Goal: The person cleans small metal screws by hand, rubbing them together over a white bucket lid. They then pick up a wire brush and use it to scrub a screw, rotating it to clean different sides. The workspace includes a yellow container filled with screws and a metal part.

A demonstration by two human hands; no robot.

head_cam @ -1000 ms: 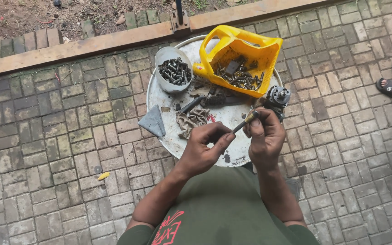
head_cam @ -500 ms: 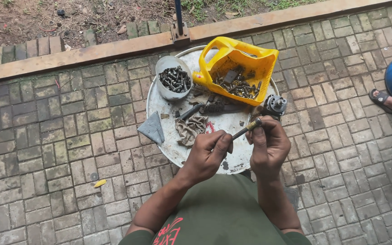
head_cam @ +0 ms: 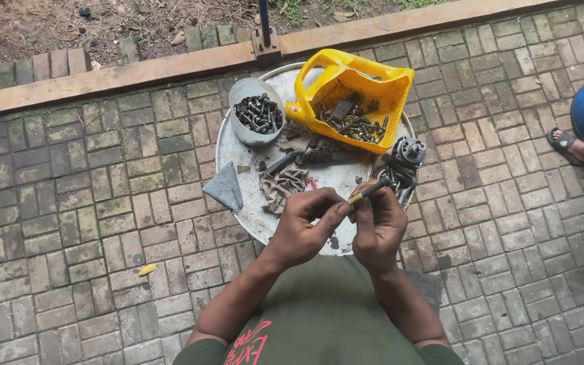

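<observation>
On the brick paving at the left lies a small yellow scrap, well apart from the work. Just beside the left edge of the round, dented, pale metal tray sits a grey folded piece of sandpaper-like sheet.

The left hand is over the near part of the tray, its fingers curled in with the thumb and fingertips pinched toward the near end of a slim rod-shaped part with a brass-coloured tip and dark shaft. The right hand is closed around the same part from the right, thumb and forefinger gripping it, the shaft pointing up and right. Both hands touch at the fingertips.

On the tray, far left, stands a grey metal bowl of dark bolts and screws; near it, a crumpled brown rag. Far right rests a yellow plastic jug cut open on its side, holding more dark hardware. At the tray's right edge is a small dark motor-like metal assembly.

The part's near end is hidden between the fingers, and what sits under the hands cannot be made out. At the far right a sandalled foot is cut off.

Compared with half a second ago, the hands keep the same grip and the part has barely shifted.
</observation>
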